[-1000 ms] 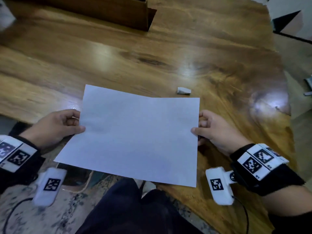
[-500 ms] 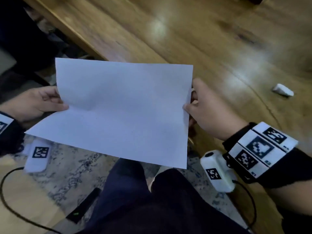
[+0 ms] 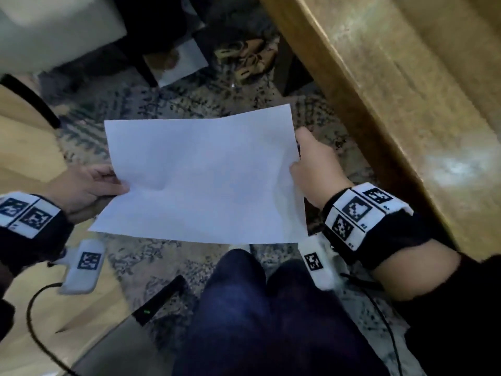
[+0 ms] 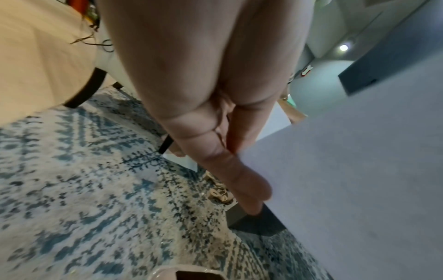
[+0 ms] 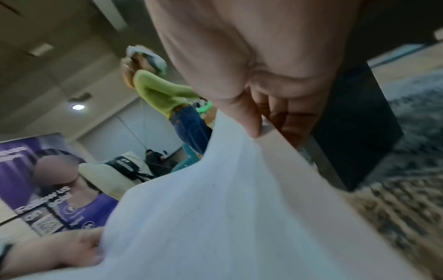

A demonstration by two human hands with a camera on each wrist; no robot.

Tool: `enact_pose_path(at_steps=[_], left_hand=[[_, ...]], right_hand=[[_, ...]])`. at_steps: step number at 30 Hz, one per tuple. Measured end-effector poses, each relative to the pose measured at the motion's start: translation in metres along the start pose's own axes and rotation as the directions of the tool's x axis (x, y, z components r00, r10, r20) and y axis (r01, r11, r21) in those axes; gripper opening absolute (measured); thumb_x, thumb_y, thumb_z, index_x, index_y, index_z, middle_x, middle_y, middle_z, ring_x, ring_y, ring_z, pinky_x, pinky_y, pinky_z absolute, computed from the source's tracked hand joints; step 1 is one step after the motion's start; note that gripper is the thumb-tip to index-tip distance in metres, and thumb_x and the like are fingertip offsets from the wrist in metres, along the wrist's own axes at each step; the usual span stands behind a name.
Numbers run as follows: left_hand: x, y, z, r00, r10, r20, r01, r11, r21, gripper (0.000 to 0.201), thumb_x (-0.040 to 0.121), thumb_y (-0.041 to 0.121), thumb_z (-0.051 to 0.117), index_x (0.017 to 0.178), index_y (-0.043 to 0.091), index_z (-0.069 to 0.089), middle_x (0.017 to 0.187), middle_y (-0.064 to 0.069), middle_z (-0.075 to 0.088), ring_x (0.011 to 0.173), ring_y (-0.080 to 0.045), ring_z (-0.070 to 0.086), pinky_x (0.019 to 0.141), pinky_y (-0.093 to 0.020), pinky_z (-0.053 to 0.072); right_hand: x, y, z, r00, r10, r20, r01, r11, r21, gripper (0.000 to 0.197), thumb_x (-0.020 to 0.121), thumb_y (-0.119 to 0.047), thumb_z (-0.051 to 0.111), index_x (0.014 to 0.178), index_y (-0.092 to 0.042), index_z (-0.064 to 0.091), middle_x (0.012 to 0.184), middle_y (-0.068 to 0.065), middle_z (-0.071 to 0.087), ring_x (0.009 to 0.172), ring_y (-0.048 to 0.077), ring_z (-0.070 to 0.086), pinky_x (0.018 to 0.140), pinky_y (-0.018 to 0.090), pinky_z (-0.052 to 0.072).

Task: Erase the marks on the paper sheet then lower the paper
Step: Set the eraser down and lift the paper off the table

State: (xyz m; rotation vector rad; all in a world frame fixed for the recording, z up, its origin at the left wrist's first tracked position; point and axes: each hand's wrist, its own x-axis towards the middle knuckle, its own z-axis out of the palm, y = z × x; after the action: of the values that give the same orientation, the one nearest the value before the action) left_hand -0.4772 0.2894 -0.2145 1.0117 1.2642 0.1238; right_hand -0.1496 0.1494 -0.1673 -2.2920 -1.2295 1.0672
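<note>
A blank white paper sheet hangs in the air over the patterned rug, left of the wooden table. No marks show on its upper face. My left hand pinches its left edge, thumb on top; in the left wrist view the fingers lie under the paper sheet. My right hand pinches the right edge, and in the right wrist view its thumb presses the paper sheet against curled fingers. The sheet sags a little in the middle. No eraser is in view.
The wooden table runs down the right side, its edge close to my right wrist. Below the sheet lie a blue-and-cream rug, my dark trouser legs and a black device with a green light. Sandals lie under the table.
Both hands have carried the sheet off the table, to the left and down over the rug. The table and the eraser have slid out to the right of the view.
</note>
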Motion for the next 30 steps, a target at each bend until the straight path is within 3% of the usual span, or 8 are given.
enact_pose_path(at_steps=[3,7,13,19,21,23,26,30], left_hand=[[0.019,-0.027,-0.014,0.996,-0.065,-0.066,0.066,0.998,0.012,0.040,0.084,-0.013,0.045,0.080,0.016,0.072,0.073,0.002,0.077,0.068,-0.016,0.072,0.054,-0.023,0.058],[0.040,-0.059,-0.022,0.988,-0.112,-0.108,0.113,0.994,0.004,0.037,0.080,-0.015,0.047,0.082,0.013,0.070,0.073,0.004,0.077,0.066,-0.015,0.072,0.054,-0.025,0.059],[0.064,-0.104,-0.026,0.969,-0.193,-0.156,0.191,0.981,-0.030,0.030,0.080,-0.013,0.051,0.089,0.010,0.066,0.082,0.003,0.077,0.074,-0.020,0.072,0.066,-0.037,0.061],[0.078,-0.134,-0.021,0.952,-0.251,-0.175,0.246,0.968,-0.051,0.035,0.079,-0.016,0.050,0.079,0.012,0.071,0.082,0.004,0.076,0.072,-0.020,0.072,0.061,-0.032,0.061],[0.081,-0.142,-0.019,0.946,-0.260,-0.194,0.259,0.965,-0.030,0.035,0.079,-0.016,0.051,0.079,0.012,0.071,0.089,0.000,0.075,0.081,-0.028,0.071,0.069,-0.038,0.060],[0.084,-0.144,-0.015,0.941,-0.270,-0.205,0.275,0.961,0.000,0.032,0.079,-0.016,0.051,0.084,0.010,0.069,0.090,-0.001,0.074,0.089,-0.035,0.066,0.075,-0.042,0.057],[0.091,-0.145,-0.011,0.937,-0.276,-0.215,0.283,0.959,-0.001,0.032,0.080,-0.015,0.050,0.083,0.010,0.069,0.073,0.006,0.076,0.082,-0.030,0.066,0.066,-0.033,0.058],[0.092,-0.140,-0.002,0.935,-0.272,-0.229,0.279,0.960,-0.001,0.032,0.081,-0.015,0.050,0.082,0.011,0.069,0.074,0.006,0.076,0.069,-0.020,0.070,0.053,-0.023,0.059]], right_hand=[[0.048,0.008,0.033,0.999,0.031,-0.016,-0.031,0.999,-0.033,0.021,0.090,0.001,0.045,0.107,-0.008,0.052,0.100,0.011,0.061,0.086,0.030,0.056,0.077,0.038,0.051],[0.101,0.018,0.075,0.999,0.020,0.039,-0.019,1.000,-0.015,0.013,0.086,0.003,0.053,0.095,-0.005,0.056,0.088,0.007,0.058,0.079,0.027,0.053,0.063,0.029,0.041],[0.153,0.047,0.141,0.987,-0.022,0.159,0.028,0.999,-0.035,0.019,0.085,0.004,0.056,0.104,0.006,0.059,0.104,0.019,0.066,0.097,0.036,0.060,0.082,0.043,0.050],[0.173,0.080,0.189,0.974,0.009,0.224,-0.007,1.000,-0.008,0.018,0.089,0.009,0.050,0.103,0.003,0.059,0.087,0.012,0.053,0.076,0.022,0.048,0.052,0.018,0.036],[0.183,0.092,0.203,0.970,0.005,0.242,-0.002,1.000,-0.013,0.017,0.088,0.011,0.050,0.101,0.004,0.058,0.087,0.014,0.053,0.076,0.026,0.050,0.061,0.025,0.048],[0.196,0.111,0.219,0.970,0.041,0.241,-0.033,0.999,-0.041,0.014,0.085,0.009,0.052,0.093,-0.002,0.058,0.086,0.018,0.058,0.080,0.035,0.057,0.077,0.048,0.054],[0.208,0.130,0.239,0.976,0.082,0.200,-0.078,0.997,-0.028,0.017,0.088,-0.003,0.054,0.088,-0.020,0.057,0.088,0.008,0.064,0.087,0.032,0.062,0.083,0.047,0.054],[0.189,0.116,0.239,0.978,0.028,0.207,-0.005,0.994,-0.110,0.045,0.098,-0.009,0.046,0.143,-0.011,0.038,0.143,0.010,0.046,0.129,0.027,0.046,0.104,0.035,0.037]])
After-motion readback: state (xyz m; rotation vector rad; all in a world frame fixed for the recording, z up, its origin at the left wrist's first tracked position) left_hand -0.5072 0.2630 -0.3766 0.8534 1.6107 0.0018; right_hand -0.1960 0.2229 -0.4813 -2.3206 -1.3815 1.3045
